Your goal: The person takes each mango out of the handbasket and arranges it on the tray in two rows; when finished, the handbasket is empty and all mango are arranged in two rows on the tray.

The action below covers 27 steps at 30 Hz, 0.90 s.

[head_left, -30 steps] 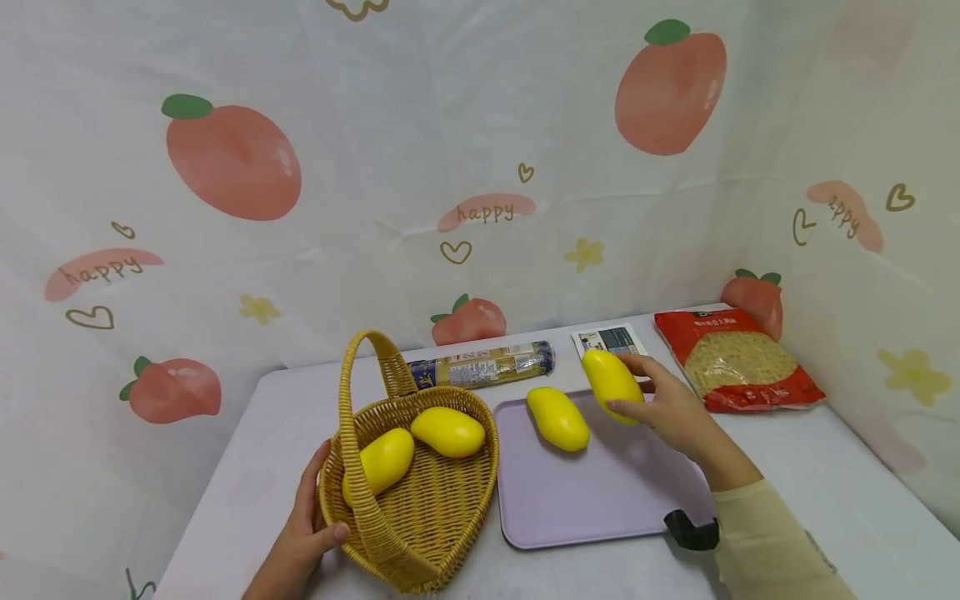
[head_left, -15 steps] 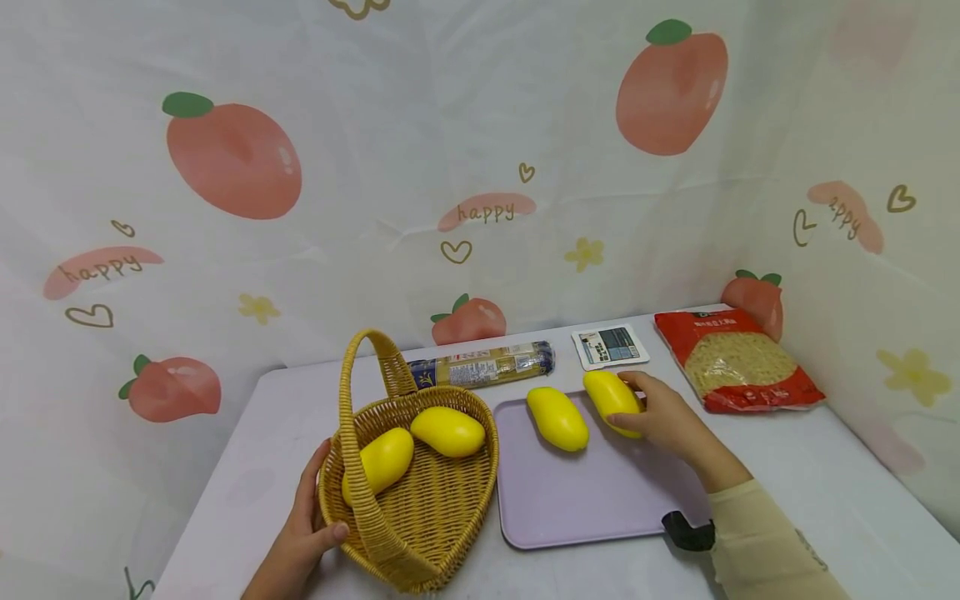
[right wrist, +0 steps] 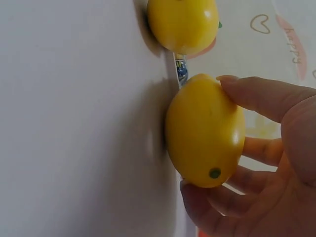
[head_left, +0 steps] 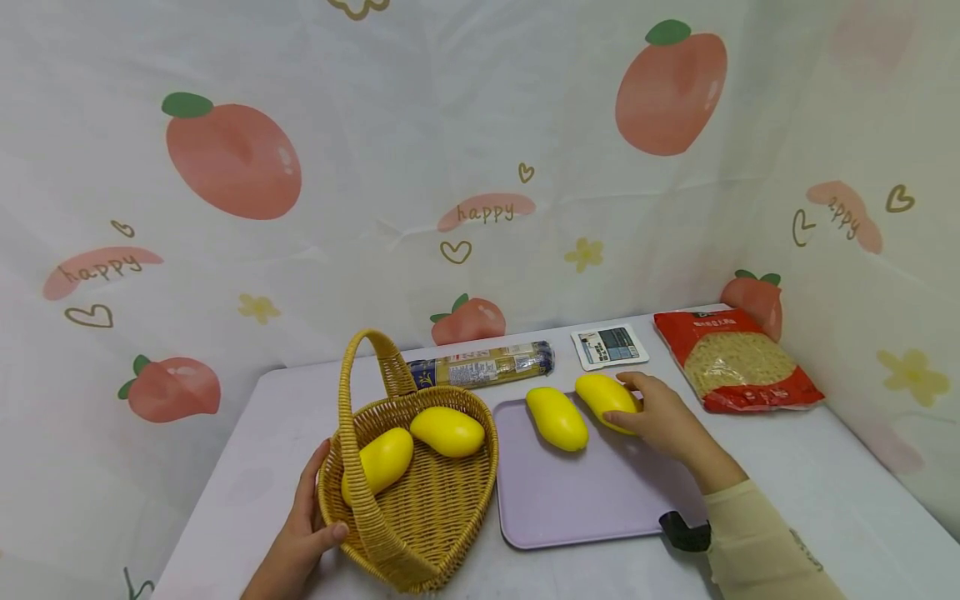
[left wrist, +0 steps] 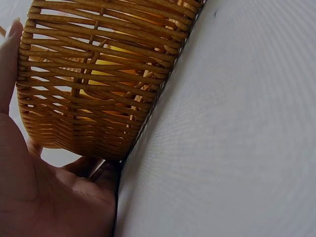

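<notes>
My right hand (head_left: 660,417) holds a yellow mango (head_left: 603,398) at the back of the lilac tray (head_left: 577,508). In the right wrist view, thumb and fingers grip opposite sides of that mango (right wrist: 205,131), which sits low against the tray. Beside it on the tray lies a second mango (head_left: 557,419). My left hand (head_left: 300,542) holds the outer left side of a heart-shaped wicker basket (head_left: 431,517), its thumb and fingers spread around the wall. Two more mangoes lie inside, one at the back (head_left: 448,432) and one partly behind the handle (head_left: 390,458).
Behind the basket lies a long clear-wrapped pack (head_left: 487,367) with a blue end. A small white packet (head_left: 610,347) lies behind the tray. At the back right is a red bag of pasta (head_left: 738,358). A printed curtain (head_left: 375,167) stands behind the table (head_left: 247,467).
My right hand has lowered the mango onto the tray and shifted it slightly left, beside the other one. My left hand and the basket have stayed in place.
</notes>
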Tool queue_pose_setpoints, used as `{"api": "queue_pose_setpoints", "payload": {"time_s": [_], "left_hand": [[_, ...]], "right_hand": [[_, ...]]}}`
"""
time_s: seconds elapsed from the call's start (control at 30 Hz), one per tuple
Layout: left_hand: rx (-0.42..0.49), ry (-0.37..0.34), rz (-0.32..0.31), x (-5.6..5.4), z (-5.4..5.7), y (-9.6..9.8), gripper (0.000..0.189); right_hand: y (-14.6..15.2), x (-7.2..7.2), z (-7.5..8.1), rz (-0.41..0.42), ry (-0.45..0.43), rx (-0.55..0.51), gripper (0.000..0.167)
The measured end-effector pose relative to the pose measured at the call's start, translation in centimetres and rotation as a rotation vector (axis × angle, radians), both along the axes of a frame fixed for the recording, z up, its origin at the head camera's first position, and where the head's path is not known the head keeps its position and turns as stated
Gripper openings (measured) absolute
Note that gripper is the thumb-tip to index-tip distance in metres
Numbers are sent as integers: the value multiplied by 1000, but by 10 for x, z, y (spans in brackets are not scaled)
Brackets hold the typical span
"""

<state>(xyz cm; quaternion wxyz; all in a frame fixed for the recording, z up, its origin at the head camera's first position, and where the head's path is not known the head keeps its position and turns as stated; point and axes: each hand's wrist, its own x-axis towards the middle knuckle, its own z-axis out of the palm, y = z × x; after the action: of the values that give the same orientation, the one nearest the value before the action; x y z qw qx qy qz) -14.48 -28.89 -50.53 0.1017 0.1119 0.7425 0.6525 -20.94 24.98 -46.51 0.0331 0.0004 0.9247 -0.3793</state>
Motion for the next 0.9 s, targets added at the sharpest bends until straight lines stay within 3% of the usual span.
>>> {"api": "queue_pose_setpoints", "payload": {"time_s": [0.9], "left_hand": [[3,29,-20,-1,-3,-2,106]], "right_hand": [[-4,8,12,-68,-75,59,78]]}}
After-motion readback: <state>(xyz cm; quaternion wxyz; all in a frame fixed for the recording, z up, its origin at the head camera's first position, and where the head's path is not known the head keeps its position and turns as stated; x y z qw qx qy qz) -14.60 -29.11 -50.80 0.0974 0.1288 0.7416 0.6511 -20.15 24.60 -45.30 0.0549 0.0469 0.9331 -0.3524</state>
